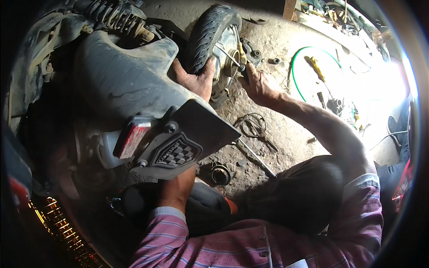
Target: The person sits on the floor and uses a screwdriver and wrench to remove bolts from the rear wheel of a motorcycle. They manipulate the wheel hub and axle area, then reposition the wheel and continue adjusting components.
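A small scooter wheel [214, 33] with a treaded black tyre stands upright on the ground past the grey rear mudguard [111, 76]. My left hand [196, 82] grips the bottom of its tyre, thumb on the hub side and fingers on the other; the mudguard and black flap [201, 125] cover part of that forearm. My right hand [261, 87] is closed round the dark handle of what looks like a screwdriver [226, 53]. Its thin metal shaft lies across the hub [232, 62], pointing up and left. The exact tip contact is hard to make out.
A ring-shaped part [220, 174] and a coiled cable [252, 125] lie on the rough floor near my legs. To the right are a green hose [295, 67] and a yellow-handled screwdriver [317, 67]. A metal rod [257, 158] leans by my knee. Strong glare washes out the right side.
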`<state>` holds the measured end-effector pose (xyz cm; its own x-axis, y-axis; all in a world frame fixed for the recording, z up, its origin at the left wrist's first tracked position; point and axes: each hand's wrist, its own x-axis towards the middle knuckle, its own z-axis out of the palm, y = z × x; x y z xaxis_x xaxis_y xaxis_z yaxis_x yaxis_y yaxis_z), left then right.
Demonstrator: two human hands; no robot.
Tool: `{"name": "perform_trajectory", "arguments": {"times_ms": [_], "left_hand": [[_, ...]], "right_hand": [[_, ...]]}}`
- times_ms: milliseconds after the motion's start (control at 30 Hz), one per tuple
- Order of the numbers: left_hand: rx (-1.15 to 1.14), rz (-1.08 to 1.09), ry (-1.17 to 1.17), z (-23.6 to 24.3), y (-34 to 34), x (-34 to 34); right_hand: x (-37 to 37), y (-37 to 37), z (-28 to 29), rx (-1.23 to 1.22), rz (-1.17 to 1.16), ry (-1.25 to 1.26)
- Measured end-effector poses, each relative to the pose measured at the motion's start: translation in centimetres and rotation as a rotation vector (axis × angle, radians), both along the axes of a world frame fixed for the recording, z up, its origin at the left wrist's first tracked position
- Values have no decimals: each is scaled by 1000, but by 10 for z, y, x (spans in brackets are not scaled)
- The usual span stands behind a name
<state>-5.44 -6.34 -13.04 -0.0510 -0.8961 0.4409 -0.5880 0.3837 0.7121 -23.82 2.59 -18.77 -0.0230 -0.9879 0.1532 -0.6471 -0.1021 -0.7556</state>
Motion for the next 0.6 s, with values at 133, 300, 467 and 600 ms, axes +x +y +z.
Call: {"name": "perform_trajectory", "arguments": {"times_ms": [133, 300, 467, 600], "left_hand": [[-31, -17, -10, 3, -5, 4], [-144, 218, -282, -7, -5, 8], [-259, 160, -245, -30, -11, 25], [-388, 199, -437, -38, -22, 34]], "right_hand": [[27, 24, 35, 457, 123, -728], [14, 23, 31, 442, 296, -911], [-54, -8, -5, 104, 80, -31], [-112, -17, -6, -225, -95, 262]]}}
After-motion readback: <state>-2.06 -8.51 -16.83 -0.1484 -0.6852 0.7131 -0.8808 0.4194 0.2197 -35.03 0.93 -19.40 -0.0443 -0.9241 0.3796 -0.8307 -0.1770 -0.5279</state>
